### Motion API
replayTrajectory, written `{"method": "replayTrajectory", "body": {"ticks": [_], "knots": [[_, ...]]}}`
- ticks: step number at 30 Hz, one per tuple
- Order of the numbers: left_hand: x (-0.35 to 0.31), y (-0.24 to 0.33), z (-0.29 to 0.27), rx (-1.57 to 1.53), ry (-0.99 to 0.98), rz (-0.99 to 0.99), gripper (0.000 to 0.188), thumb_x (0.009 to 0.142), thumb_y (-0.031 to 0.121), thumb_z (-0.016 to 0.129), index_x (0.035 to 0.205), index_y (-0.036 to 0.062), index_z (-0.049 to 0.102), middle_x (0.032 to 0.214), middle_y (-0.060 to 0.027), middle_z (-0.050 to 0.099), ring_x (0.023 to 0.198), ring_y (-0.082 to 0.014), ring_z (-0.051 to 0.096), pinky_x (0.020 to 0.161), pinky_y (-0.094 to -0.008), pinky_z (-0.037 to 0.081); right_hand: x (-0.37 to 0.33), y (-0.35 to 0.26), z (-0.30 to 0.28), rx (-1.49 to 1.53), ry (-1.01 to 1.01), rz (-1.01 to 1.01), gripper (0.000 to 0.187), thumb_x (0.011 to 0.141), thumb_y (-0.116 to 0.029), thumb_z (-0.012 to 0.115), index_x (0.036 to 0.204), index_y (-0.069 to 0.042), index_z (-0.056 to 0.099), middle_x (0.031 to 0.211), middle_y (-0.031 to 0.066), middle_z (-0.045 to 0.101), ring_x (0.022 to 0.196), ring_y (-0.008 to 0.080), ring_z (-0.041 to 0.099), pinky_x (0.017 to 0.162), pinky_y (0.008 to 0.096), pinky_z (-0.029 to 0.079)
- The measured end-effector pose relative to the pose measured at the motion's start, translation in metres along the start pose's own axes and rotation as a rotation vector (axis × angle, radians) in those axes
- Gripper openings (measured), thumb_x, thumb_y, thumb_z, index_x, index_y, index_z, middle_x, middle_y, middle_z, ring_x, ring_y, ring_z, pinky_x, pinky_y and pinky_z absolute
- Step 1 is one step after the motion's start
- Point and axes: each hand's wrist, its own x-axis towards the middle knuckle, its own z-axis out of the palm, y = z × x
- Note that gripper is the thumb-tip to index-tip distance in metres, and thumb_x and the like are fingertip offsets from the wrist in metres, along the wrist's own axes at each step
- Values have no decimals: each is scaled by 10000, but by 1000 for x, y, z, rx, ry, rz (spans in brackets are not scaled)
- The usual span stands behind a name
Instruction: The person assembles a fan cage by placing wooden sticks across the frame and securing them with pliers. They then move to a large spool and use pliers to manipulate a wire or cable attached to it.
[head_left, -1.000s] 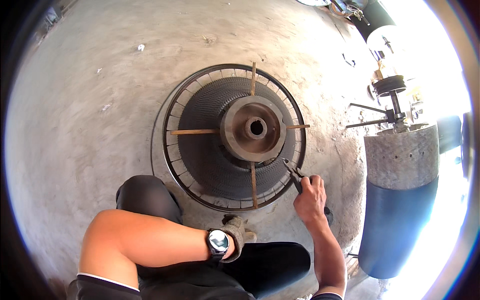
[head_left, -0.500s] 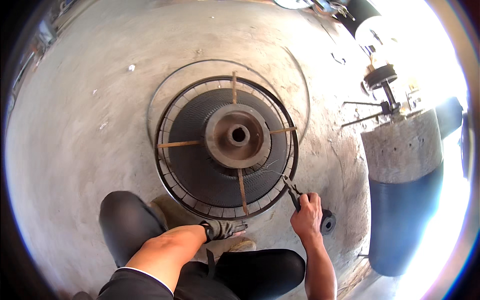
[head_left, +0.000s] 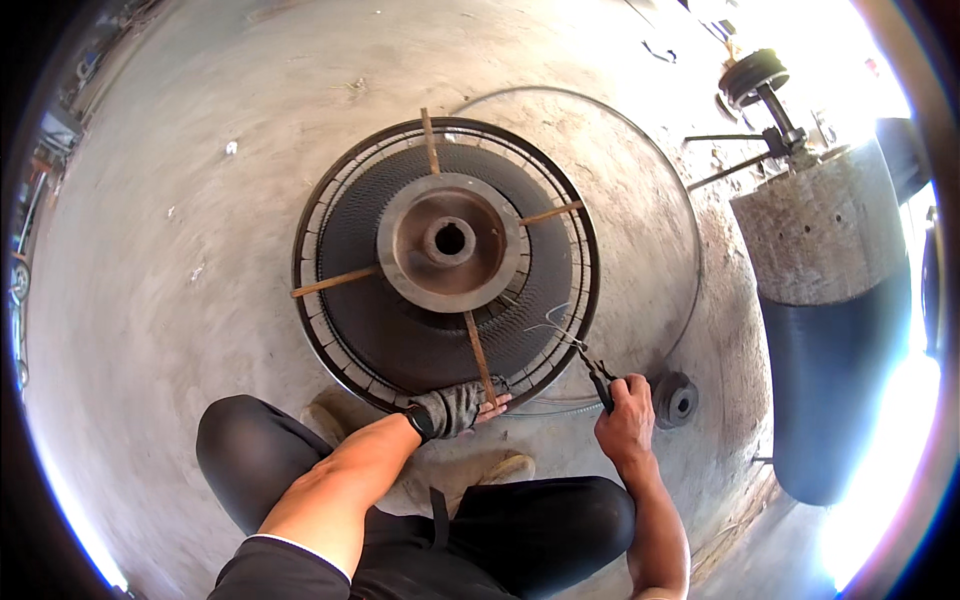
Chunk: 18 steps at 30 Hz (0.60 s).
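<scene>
A large round wheel-like assembly lies on the floor, with a dark rim (head_left: 597,262), a ring of pale segments and a black textured disc (head_left: 350,330). On its middle sits a rusty metal hub (head_left: 400,235) with a central hole. Several wooden sticks (head_left: 335,283) radiate from under the hub. My left hand (head_left: 455,408), in a grey fingerless-looking glove, grips the near edge of the rim beside the nearest stick. My bare right hand (head_left: 626,415) is closed around pliers (head_left: 598,380). Their jaws are at a thin bent wire (head_left: 550,325) over the right side of the disc.
A thin hoop (head_left: 697,240) curves out past the assembly on the right. A small dark round weight-like part (head_left: 677,400) lies beside my right hand. Farther right stands a concrete-topped cylinder (head_left: 825,240), with a shaft and pulley (head_left: 752,78) behind it.
My left hand has moved up onto the rim. The assembly has turned slightly counterclockwise, and the hoop now shows farther right. My right hand still holds the pliers; the view has shifted.
</scene>
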Motion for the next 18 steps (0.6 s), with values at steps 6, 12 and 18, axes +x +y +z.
{"method": "replayTrajectory", "body": {"ticks": [6, 12, 18], "knots": [[0, 2, 16, -65, -51, -57, 833, 871, 359, 603, 1520, 3, 222, 1634, -179, 110, 1460, -381, 250, 1185, -500, 236, -17, 11, -7, 47, 234, -46, 293, 625, 102, 575, 907, 25, 551, 1107, 239, 538, 1013, 441, 550, 857, 464, 477], [1, 6, 20, 1002, -51, -3, 720, 930, 356, 542, 1504, 16, 271, 1615, -166, 199, 1420, -365, 334, 1142, -482, 316, -118, 52, 4, 50, 357, 334, 289, 648, 74, 515, 932, 37, 549, 1093, 249, 535, 1010, 453, 535, 874, 465, 457], [2, 9, 4, 1244, -97, -21, 535, 983, 257, 384, 1468, 38, 332, 1586, -150, 290, 1305, -353, 472, 1075, -472, 397, -360, 96, 66, -68, 544, 1268, 348, 854, -12, 492, 1178, 99, 556, 1141, 273, 601, 1056, 386, 567, 934, 472, 427]]}}
